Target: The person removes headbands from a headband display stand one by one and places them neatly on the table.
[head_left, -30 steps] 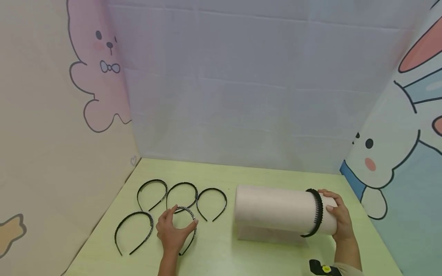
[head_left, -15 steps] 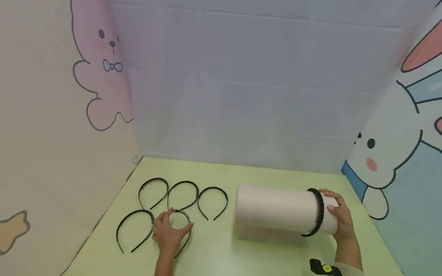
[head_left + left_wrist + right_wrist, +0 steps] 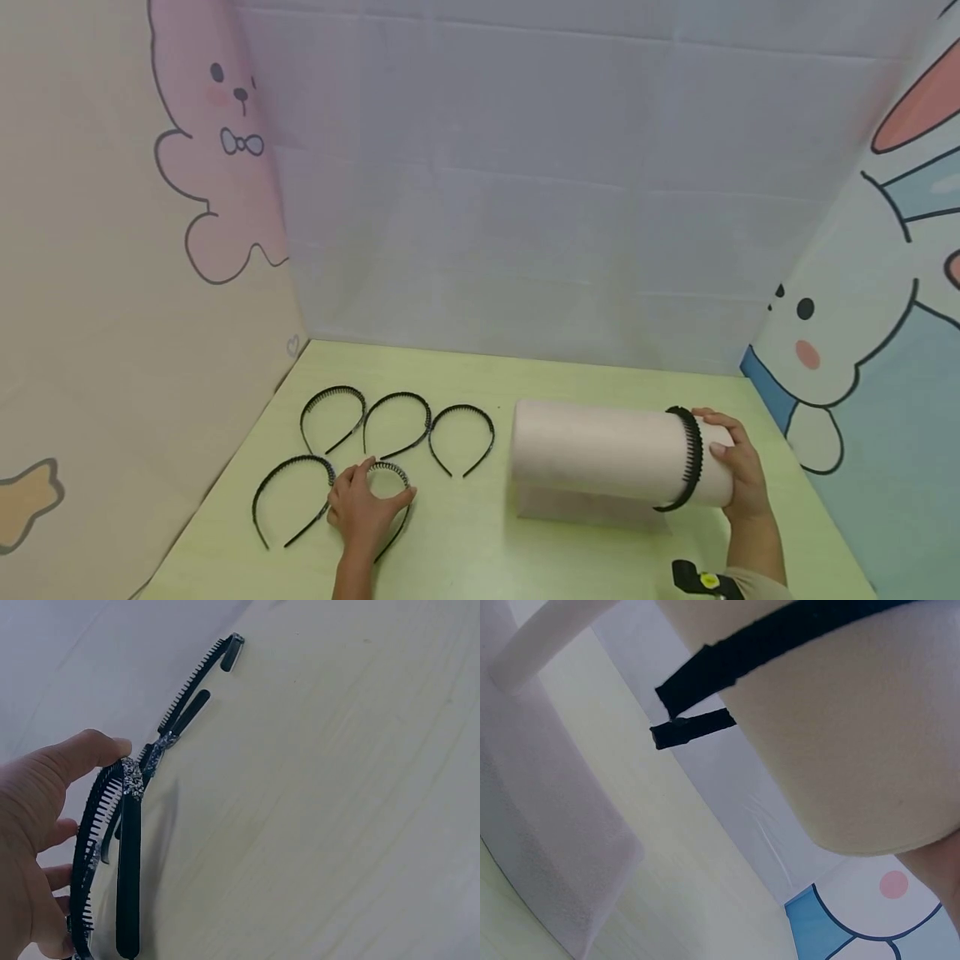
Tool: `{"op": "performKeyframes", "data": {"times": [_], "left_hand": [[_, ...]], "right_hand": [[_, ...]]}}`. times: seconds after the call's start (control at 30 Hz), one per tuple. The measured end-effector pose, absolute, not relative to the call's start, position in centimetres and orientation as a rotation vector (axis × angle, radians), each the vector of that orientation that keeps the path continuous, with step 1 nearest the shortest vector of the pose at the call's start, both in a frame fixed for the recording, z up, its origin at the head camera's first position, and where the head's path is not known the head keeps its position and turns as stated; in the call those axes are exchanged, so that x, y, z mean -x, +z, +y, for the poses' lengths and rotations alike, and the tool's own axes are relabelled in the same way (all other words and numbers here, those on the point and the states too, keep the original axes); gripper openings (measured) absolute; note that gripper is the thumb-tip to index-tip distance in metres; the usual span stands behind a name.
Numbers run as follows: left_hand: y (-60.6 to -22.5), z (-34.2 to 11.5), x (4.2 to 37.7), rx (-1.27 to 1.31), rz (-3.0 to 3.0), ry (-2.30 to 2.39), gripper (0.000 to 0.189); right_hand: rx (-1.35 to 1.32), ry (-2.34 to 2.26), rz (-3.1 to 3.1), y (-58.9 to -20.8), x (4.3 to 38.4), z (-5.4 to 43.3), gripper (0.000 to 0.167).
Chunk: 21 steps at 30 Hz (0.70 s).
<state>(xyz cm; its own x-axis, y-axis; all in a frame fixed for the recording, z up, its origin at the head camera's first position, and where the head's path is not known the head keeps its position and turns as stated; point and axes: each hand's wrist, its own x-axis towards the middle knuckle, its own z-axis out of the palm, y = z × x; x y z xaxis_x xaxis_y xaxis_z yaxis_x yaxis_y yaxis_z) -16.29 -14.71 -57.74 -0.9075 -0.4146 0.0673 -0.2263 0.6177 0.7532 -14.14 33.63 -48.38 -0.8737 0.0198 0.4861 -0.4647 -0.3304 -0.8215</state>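
Observation:
My left hand [image 3: 363,512] spans a black toothed headband [image 3: 395,533] with glittery patches, thumb on one side and fingers on the other. In the left wrist view the thumb rests at a glittery patch of this headband [image 3: 129,877], and its free arm points down close over the table. On the right, my right hand [image 3: 741,471] grips the end of a white padded cylinder [image 3: 592,442], thumb on the end face and fingers over the top. Round the cylinder near that hand sits another black toothed headband [image 3: 693,458]. Its two tips hang below the cylinder in the right wrist view.
Several more black headbands lie on the table: one at the left [image 3: 262,492], and a back row with a left one [image 3: 303,417], a middle one [image 3: 390,397] and a right one [image 3: 491,433]. A pale base [image 3: 585,508] supports the cylinder. Printed cloth walls enclose the pale green table [image 3: 465,567].
My left hand has carried its headband a little left and nearer to me, beside the left headband on the table. My right hand stays on the cylinder end.

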Motion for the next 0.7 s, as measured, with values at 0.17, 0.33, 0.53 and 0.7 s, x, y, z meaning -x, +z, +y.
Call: {"op": "performKeyframes", "data": {"times": [0.17, 0.33, 0.53, 0.7], "left_hand": [[-58.2, -14.7, 16.5, -0.546, -2.647, -1.152, 0.083], [-58.6, -14.6, 16.9, -0.543, -2.634, -1.145, 0.082], [-59.0, -14.6, 17.5, -0.530, -2.626, -1.115, 0.081], [-59.0, -14.6, 17.8, -0.496, -2.648, -1.077, 0.083]], "right_hand": [[-0.569, 2.275, -1.594, -48.4, 14.2, 33.6, 0.051], [-0.616, 2.281, -1.578, -48.5, 14.0, 33.7, 0.050], [-0.601, 2.254, -1.602, -48.5, 14.1, 33.8, 0.050], [-0.599, 2.258, -1.602, -48.5, 14.2, 33.7, 0.051]]}}
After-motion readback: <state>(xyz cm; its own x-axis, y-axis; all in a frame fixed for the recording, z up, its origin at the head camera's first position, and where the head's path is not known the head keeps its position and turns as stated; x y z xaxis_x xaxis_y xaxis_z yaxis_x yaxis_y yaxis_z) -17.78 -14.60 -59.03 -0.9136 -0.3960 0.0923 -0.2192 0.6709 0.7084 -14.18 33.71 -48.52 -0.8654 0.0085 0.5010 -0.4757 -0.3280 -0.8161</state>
